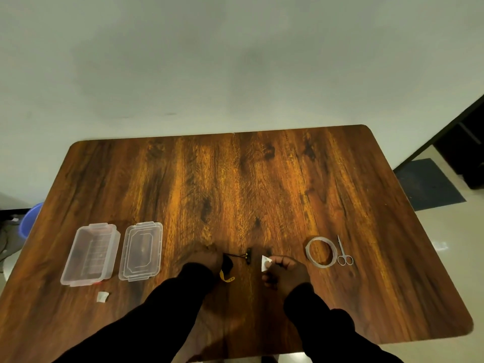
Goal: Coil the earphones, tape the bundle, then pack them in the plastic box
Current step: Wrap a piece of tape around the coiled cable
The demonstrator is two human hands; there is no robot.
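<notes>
Earphones (pixel 230 260), a dark coiled bundle with a yellow end trailing toward six o'clock, sit near the table's (pixel 262 179) front edge in the left hand (pixel 207 263), whose fingers curl round the coil. At nine o'clock from them stands the open plastic box (pixel 90 254), its clear lid (pixel 141 251) lying flat just beside it toward three o'clock; a small white scrap (pixel 102 296) rests at six o'clock from the box. At three o'clock from the bundle, the right hand (pixel 284 271) pinches a small white tape piece (pixel 265 263) between thumb and fingertips. Farther toward three o'clock lie the tape roll (pixel 320 251) and small scissors (pixel 343 254), nearly touching.
</notes>
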